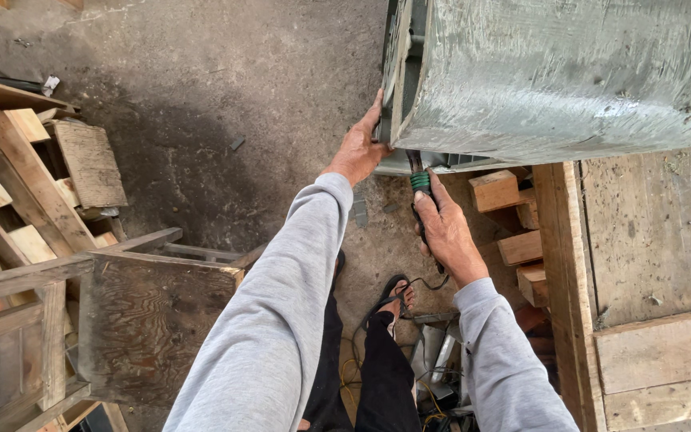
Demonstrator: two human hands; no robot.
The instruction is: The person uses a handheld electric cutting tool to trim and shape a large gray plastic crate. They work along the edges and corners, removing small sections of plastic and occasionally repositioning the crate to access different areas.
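Note:
A large grey-green metal casing (569, 72) lies on a wooden workbench (657, 240), overhanging its left edge. My left hand (359, 149) is pressed flat against the casing's open end, fingers along its rim. My right hand (445, 230) is wrapped around the dark handle of a hand tool with a green band (420, 181). The tool's tip goes up under the casing's lower edge and is hidden there. Both arms are in grey sleeves.
Short wood blocks (496, 190) are stacked under the bench edge. A dark weathered board (149, 320) and a wooden frame (17, 280) stand at the left, with planks (85, 160) behind. Cables and metal parts (433, 368) lie by my sandalled foot (397, 296) on the concrete floor.

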